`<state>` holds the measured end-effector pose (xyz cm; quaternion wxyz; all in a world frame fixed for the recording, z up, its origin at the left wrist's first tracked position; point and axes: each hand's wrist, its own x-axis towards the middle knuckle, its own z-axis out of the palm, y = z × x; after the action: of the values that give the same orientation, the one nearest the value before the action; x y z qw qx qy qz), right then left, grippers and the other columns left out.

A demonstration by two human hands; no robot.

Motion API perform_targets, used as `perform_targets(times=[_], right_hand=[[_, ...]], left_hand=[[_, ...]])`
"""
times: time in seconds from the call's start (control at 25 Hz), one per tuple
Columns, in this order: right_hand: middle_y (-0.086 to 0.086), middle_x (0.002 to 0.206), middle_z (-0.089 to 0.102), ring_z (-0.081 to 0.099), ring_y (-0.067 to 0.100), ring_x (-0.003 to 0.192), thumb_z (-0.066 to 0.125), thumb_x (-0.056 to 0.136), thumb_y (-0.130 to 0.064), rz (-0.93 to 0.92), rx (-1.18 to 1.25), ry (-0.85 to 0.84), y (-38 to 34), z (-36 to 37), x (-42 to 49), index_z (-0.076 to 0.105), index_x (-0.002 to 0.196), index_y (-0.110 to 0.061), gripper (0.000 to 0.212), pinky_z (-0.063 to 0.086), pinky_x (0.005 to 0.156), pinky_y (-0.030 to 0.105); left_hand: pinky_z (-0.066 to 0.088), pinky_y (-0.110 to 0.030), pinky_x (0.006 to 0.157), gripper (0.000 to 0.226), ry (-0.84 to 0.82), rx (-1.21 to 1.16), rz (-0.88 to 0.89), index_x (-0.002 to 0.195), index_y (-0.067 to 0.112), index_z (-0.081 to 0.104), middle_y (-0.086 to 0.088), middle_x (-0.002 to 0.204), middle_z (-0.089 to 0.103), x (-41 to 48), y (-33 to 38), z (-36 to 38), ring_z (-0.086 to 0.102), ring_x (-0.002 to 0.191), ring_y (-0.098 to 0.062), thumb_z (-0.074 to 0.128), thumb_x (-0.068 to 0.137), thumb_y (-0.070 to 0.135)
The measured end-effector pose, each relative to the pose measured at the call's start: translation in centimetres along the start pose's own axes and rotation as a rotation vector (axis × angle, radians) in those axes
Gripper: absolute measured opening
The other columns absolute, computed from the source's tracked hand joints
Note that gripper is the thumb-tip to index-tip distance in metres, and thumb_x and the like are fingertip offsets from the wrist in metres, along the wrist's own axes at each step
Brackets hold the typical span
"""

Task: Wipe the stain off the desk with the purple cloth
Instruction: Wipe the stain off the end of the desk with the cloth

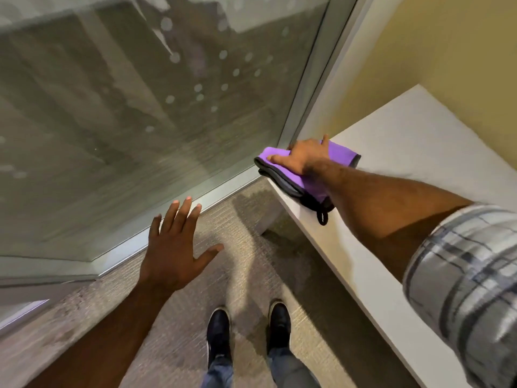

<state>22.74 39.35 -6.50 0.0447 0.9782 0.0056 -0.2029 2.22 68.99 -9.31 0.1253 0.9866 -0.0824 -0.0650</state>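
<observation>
Two dark shoes (249,331) stand on the carpet (173,345) at the bottom of the view. Left hand (173,247) hovers over the floor, fingers spread, palm down, holding nothing. Plaid sleeve (464,289) at right; the right arm reaches across the white desk (419,141). Right hand (303,155) lies flat on the purple cloth (316,186), fingers splayed, pressing rather than gripping. Cloth is folded, grey-edged, at the desk's far-left corner, overhanging the edge beside the glass wall (140,107). Stain not discernible.
</observation>
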Motion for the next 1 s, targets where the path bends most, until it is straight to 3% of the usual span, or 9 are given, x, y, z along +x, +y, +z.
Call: perform_targets(times=[0.12, 0.32, 0.44, 0.52, 0.6, 0.68, 0.8, 0.88, 1.0], right_hand=[[0.01, 0.127, 0.065, 0.055, 0.032, 0.12, 0.026, 0.066, -0.096, 0.028, -0.049, -0.135, -0.1, -1.1, 0.9, 0.066, 0.118, -0.021, 0.1, 0.017, 0.112, 0.064], [0.005, 0.122, 0.067, 0.058, 0.03, 0.107, 0.029, 0.061, -0.098, -0.077, -0.122, -0.211, -2.9, -1.6, -1.3, 0.066, 0.113, -0.026, 0.096, 0.033, 0.104, 0.056], [0.004, 0.102, 0.066, 0.057, 0.028, 0.101, 0.049, 0.062, -0.09, -0.209, -0.135, -0.157, -4.6, -0.5, -4.0, 0.064, 0.105, -0.025, 0.079, 0.029, 0.105, 0.06], [0.005, 0.114, 0.063, 0.052, 0.031, 0.114, 0.066, 0.067, -0.066, -0.335, -0.147, -0.008, -4.6, 1.6, -5.8, 0.059, 0.118, -0.027, 0.064, 0.021, 0.106, 0.068], [0.008, 0.136, 0.051, 0.037, 0.035, 0.133, 0.072, 0.072, -0.04, -0.411, -0.134, 0.109, -4.1, 3.8, -8.1, 0.054, 0.13, -0.032, 0.062, 0.015, 0.106, 0.075], [0.01, 0.158, 0.027, 0.013, 0.039, 0.147, 0.067, 0.083, -0.029, -0.45, -0.158, 0.164, -3.7, 5.3, -10.3, 0.054, 0.135, -0.033, 0.053, 0.008, 0.107, 0.077], [0.006, 0.166, -0.001, -0.016, 0.037, 0.149, 0.056, 0.096, -0.022, -0.475, -0.226, 0.2, -2.4, 7.6, -13.8, 0.046, 0.144, -0.027, 0.049, -0.002, 0.11, 0.076], [0.006, 0.165, -0.011, -0.023, 0.035, 0.146, 0.061, 0.095, -0.02, -0.456, -0.23, 0.231, -0.5, 9.8, -16.4, 0.043, 0.146, -0.026, 0.054, -0.004, 0.111, 0.074], [0.004, 0.163, -0.022, -0.018, 0.036, 0.149, 0.073, 0.085, -0.017, -0.381, -0.217, 0.298, 2.6, 13.2, -20.5, 0.045, 0.145, -0.027, 0.067, 0.002, 0.11, 0.073]], left_hand=[[0.012, -0.054, 0.12, 0.092, -0.003, 0.001, -0.029, 0.151, 0.02, 0.024, -0.003, 0.164, 0.014, -1.1, -0.9, 0.1, 0.007, 0.152, -0.024, 0.031, 0.083, 0.082], [0.012, -0.055, 0.12, 0.093, -0.035, 0.003, -0.033, 0.153, 0.019, 0.022, -0.003, 0.165, 0.01, -2.9, -1.5, 0.9, 0.004, 0.152, -0.023, 0.027, 0.083, 0.082], [0.012, -0.055, 0.119, 0.094, -0.037, 0.009, -0.011, 0.153, 0.017, 0.025, -0.004, 0.165, 0.012, -3.0, -1.3, 0.9, 0.007, 0.152, -0.023, 0.03, 0.083, 0.081], [0.014, -0.056, 0.119, 0.095, -0.037, 0.021, 0.004, 0.152, 0.016, 0.027, -0.004, 0.164, 0.015, -2.8, -1.0, 0.6, 0.01, 0.151, -0.024, 0.029, 0.083, 0.081], [0.017, -0.057, 0.118, 0.094, -0.038, 0.036, 0.019, 0.15, 0.017, 0.028, -0.005, 0.163, 0.018, -2.5, -0.8, 0.1, 0.013, 0.151, -0.025, 0.029, 0.082, 0.081], [0.019, -0.058, 0.117, 0.093, -0.038, 0.049, 0.046, 0.148, 0.017, 0.03, -0.006, 0.163, 0.021, -2.4, -0.6, -0.4, 0.017, 0.15, -0.026, 0.031, 0.081, 0.081], [0.02, -0.056, 0.116, 0.093, -0.026, 0.07, 0.098, 0.147, 0.017, 0.033, -0.006, 0.161, 0.027, -2.5, -0.4, -1.1, 0.022, 0.149, -0.026, 0.034, 0.08, 0.081], [0.022, -0.056, 0.114, 0.094, -0.03, 0.088, 0.125, 0.146, 0.015, 0.038, -0.008, 0.159, 0.032, -2.5, -0.1, -1.5, 0.027, 0.147, -0.027, 0.034, 0.079, 0.082], [0.025, -0.056, 0.113, 0.092, -0.042, 0.102, 0.166, 0.144, 0.013, 0.043, -0.01, 0.157, 0.034, -2.3, 0.9, -1.9, 0.03, 0.146, -0.027, 0.037, 0.08, 0.08]])
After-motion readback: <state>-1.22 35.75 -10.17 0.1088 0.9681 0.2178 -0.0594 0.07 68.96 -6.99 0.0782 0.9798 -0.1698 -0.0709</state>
